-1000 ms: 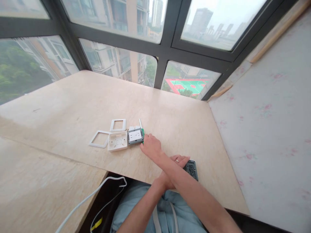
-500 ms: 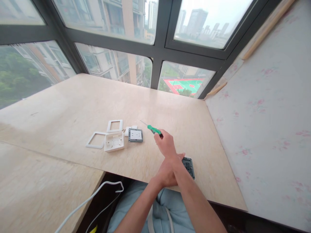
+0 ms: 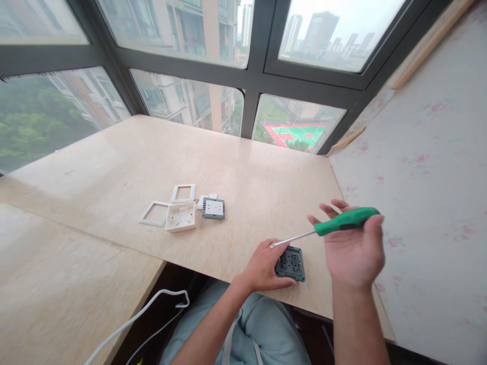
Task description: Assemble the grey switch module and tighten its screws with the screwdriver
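Observation:
My right hand is raised palm-up at the right, holding a green-handled screwdriver loosely in its fingers; the metal shaft points left toward my left hand. My left hand rests on the table edge, its fingers gripping the left side of a dark grey socket module that lies back-up. Farther left on the wooden table lie a grey socket with a white face, a white mounting box and two white frames.
A white cable hangs below the table edge at the lower left. Large windows with dark frames run along the back. A pale floral wall borders the table on the right.
My right hand picked the screwdriver up from beside the grey socket and carried it right, uncrossing from over my left arm. My left hand has stayed on the dark module.

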Demonstrator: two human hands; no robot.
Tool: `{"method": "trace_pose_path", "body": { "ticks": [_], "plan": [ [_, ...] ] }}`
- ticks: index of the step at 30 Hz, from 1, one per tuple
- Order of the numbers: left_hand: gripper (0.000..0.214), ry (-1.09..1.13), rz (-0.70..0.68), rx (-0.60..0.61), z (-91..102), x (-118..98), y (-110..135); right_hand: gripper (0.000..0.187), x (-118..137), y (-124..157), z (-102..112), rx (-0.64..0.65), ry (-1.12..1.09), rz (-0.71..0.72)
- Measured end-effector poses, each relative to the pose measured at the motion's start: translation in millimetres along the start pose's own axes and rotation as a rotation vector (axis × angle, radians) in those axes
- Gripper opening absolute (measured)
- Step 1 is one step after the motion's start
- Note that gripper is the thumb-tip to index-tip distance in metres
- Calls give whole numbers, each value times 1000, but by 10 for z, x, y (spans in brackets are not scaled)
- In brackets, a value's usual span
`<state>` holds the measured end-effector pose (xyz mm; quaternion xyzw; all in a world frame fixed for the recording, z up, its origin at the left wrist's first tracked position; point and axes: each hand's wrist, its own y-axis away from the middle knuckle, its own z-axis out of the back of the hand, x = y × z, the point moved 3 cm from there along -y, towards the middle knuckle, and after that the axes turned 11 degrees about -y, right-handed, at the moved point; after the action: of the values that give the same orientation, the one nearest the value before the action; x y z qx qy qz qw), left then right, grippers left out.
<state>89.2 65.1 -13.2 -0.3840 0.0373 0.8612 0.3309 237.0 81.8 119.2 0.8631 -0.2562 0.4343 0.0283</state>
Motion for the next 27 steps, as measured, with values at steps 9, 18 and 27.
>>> {"method": "trace_pose_path", "body": {
  "ticks": [9,18,27],
  "plan": [
    [97,-17,7,-3,-3,2,-5,41,130,-1,269,-35,-87,-138],
    [93,-47,29,6,-10,27,3,37,335,211,255,97,112,58],
    [91,-47,36,2,-13,34,10,38,71,302,414,174,194,153]
  ]
}}
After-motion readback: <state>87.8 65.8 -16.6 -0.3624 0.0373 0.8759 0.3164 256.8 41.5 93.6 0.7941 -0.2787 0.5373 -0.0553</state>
